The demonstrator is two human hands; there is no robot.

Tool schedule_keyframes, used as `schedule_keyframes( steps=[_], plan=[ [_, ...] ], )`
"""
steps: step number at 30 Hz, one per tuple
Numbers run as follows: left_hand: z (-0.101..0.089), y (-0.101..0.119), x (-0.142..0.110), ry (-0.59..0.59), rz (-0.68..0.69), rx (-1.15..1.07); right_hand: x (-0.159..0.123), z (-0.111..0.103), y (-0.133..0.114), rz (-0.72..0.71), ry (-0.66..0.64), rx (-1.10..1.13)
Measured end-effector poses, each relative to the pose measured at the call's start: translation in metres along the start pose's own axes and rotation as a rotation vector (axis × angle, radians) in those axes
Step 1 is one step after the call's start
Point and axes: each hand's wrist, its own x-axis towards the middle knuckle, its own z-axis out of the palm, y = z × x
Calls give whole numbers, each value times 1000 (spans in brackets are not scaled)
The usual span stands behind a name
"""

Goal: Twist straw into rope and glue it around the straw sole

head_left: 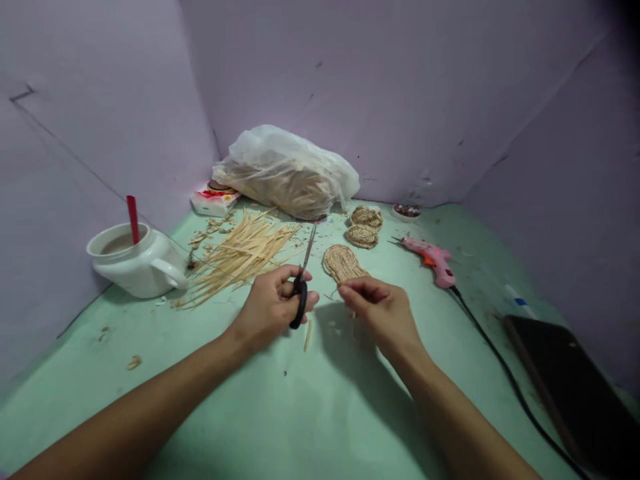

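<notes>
Leftmost, a glossy, round-bellied white mug (150,277) sits on the green tabletop (240,420), a flat red stick (133,220) leaning in it. Next, pale, dry strips (243,253) fan out in a loose heap. My left hand (273,303) is curled around black-handled scissors (301,288), thin metal blades pointing away. Just right of them, a ridged, coiled fibre piece (341,261), perhaps braided, has its near end pinched in my right hand (383,310). Farther right lies a smooth pink glue gun (437,262).
</notes>
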Motion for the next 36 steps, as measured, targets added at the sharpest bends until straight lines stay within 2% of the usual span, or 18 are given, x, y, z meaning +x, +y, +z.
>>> schedule_keyframes(
  steps=[2, 4, 7, 11, 14, 17, 19, 24, 27, 36],
  plan=[
    [0, 4, -4, -114, -65, -102, 8, -9, 1, 5, 182, 25],
    [4, 3, -9, -243, -147, -193, 14, -16, 1, 22, 271, 50],
    [15, -5, -16, -368, -285, -294, 17, -19, 0, 33, 301, 115],
    [26, -16, -19, -410, -400, -387, 13, -13, -2, 91, 241, 164],
    [28, -21, -16, -412, -364, -429, 9, -8, -2, 104, 208, 128],
    [29, -22, -13, -399, -309, -369, 5, -4, 0, 140, 164, 155],
    [28, -20, -13, -381, -263, -235, 3, -1, 1, 177, 124, 234],
    [20, -6, -19, -277, 10, 258, -3, 5, 3, 233, -9, 450],
    [16, 1, -22, -301, 6, 434, -6, 7, 4, 217, -50, 471],
    [14, -2, -21, -316, 69, 581, -7, 6, 8, 171, -101, 424]
  ],
)
